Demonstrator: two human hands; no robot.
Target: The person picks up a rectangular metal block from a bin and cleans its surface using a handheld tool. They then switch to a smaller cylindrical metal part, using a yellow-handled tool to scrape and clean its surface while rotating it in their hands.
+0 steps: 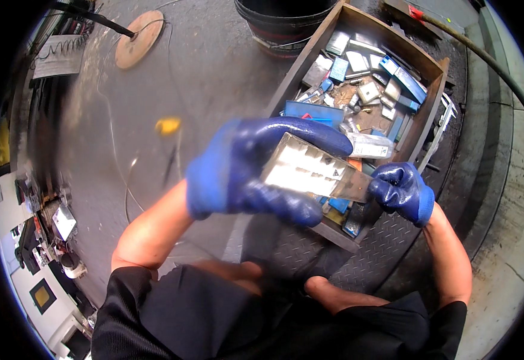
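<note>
My left hand (244,165), in a blue coated glove, grips a small flat compartmented plastic case (303,165) between its fingers above and thumb below. Light glare whitens much of the case, and a few small dark pieces show in its pockets. At its right end, a clear, smoky strip (355,185) extends out, probably part of its cover. My right hand (403,193), gloved the same way, pinches the end of that strip with curled fingers. Both hands are above the near part of a wooden drawer (437,96).
Inside the drawer lie many small boxes, among them a long blue box (407,82) and a clear box (371,146). A black bucket (286,24) stands behind it. On the floor are a yellow object (168,125), cables and a round wooden base (140,39). A pole (490,63) slants at right.
</note>
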